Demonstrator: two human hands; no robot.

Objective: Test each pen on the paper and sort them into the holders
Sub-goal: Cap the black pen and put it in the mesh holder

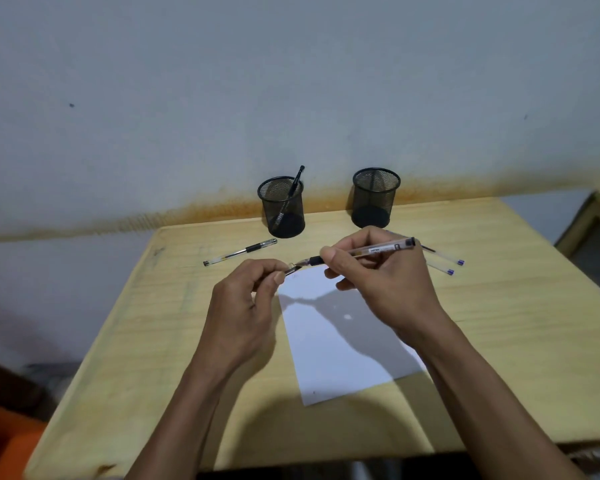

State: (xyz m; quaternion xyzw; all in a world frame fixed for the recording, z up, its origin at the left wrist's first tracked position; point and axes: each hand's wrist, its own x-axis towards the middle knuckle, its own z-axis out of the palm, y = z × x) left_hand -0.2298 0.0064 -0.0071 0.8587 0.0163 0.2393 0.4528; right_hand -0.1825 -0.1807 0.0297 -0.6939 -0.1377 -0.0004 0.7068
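Note:
My right hand grips a clear-barrelled pen above the white paper, its tip pointing left. My left hand pinches the pen's cap just off the tip. A black-grip pen lies on the table at the left. Two pens with purple ends lie right of my right hand, partly hidden by it. The left mesh holder has one black pen leaning in it. The right mesh holder looks empty.
The wooden table stands against a grey wall with an orange stain along its base. Another wooden piece of furniture is at the right. An orange object sits low at the left.

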